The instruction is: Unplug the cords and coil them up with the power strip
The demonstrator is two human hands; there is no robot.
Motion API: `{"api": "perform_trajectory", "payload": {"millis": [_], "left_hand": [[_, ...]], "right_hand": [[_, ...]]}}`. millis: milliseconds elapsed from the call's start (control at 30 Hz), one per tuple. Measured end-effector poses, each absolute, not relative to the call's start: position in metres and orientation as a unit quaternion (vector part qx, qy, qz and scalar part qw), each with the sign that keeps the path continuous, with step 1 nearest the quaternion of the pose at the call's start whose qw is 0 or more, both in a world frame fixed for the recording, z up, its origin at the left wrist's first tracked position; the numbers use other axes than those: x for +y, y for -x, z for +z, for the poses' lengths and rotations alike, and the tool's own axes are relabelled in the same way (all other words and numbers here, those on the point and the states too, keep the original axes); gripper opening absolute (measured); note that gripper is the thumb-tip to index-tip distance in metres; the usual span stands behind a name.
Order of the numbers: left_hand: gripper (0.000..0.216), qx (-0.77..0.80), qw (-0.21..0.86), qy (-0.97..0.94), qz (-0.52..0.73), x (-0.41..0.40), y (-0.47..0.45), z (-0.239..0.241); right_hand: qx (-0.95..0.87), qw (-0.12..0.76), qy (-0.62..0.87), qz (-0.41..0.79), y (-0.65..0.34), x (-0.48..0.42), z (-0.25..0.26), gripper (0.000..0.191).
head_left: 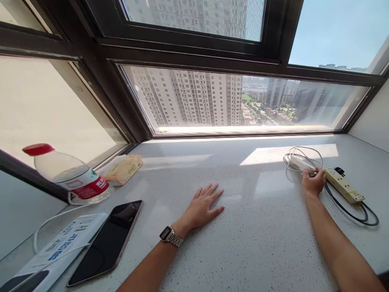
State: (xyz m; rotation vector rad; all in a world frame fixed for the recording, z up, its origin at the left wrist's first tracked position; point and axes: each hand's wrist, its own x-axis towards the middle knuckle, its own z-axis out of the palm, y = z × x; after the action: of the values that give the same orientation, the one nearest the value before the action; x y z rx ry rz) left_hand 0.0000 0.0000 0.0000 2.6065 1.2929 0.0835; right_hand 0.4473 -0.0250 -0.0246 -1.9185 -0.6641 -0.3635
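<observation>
My left hand [203, 206] lies flat on the speckled white sill [243, 243], fingers spread, holding nothing; a metal-band watch [172, 236] is on that wrist. Over at the right, my right hand [314, 182] is closed on the near end of a white power strip [299, 163], whose far part shows beyond the fingers. Its white cord [316, 151] is looped loosely around it on the sill. Just right of this hand rests a yellowed power strip [343, 184] with a black plug [339, 171] at its far end and a dark cord [343, 207] curving beside it.
A large red-capped bottle [75, 178] stands at the left by the window frame. Near it are a yellow tissue pack [126, 169], a dark-screened tablet [106, 243] and a white box [57, 251] with a white cable across it. Windows [197, 101] border the sill's far side.
</observation>
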Motion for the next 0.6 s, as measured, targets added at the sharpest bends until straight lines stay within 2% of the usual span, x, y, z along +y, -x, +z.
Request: {"api": "perform_trajectory", "payload": {"millis": [167,300,367,467,600], "left_hand": [[0.072,0.434,0.112,-0.893,0.040,0.002,0.001,-0.004],[0.074,0.443,0.121,-0.888,0.031,0.001,0.001,-0.001],[0.075,0.443,0.126,-0.887,0.027,-0.001,0.000,0.001],[0.075,0.446,0.129,-0.886,0.022,-0.002,-0.001,0.003],[0.074,0.442,0.121,-0.888,0.025,0.000,-0.001,0.001]], "right_hand": [[-0.297,0.545,0.772,-0.139,-0.450,-0.028,-0.026,0.052],[-0.332,0.533,0.750,-0.209,-0.474,-0.043,-0.022,0.040],[-0.369,0.493,0.751,-0.238,-0.494,-0.053,-0.011,0.033],[-0.423,0.382,0.796,-0.204,-0.526,-0.065,0.014,0.031],[-0.330,0.248,0.907,-0.082,-0.556,-0.072,0.043,0.048]]}}
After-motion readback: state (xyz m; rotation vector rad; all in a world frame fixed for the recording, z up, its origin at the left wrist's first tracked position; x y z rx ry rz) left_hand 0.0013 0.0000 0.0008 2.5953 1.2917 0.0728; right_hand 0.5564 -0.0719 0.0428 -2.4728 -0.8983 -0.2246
